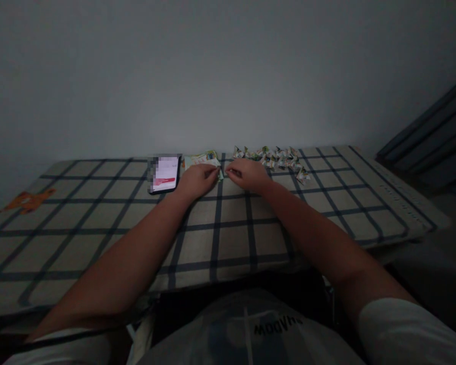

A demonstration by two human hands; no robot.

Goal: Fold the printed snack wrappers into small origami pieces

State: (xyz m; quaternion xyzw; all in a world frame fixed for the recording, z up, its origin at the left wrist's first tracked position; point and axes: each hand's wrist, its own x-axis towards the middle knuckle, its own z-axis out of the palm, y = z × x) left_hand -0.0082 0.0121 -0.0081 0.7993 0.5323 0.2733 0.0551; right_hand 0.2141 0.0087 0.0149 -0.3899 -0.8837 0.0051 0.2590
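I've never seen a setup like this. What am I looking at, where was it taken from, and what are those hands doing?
There is no machine arm here: these are a person's own bare hands. The single picture comes from a camera worn on their head, looking forward and down. A checked cloth covers the surface. On it lie a lit phone, some flat printed pieces by the left hand, and a cluster of small folded-looking pieces beyond and beside the right hand. Both hands have their fingertips drawn together, close to each other; it's too dim and small to tell what, if anything, they hold.
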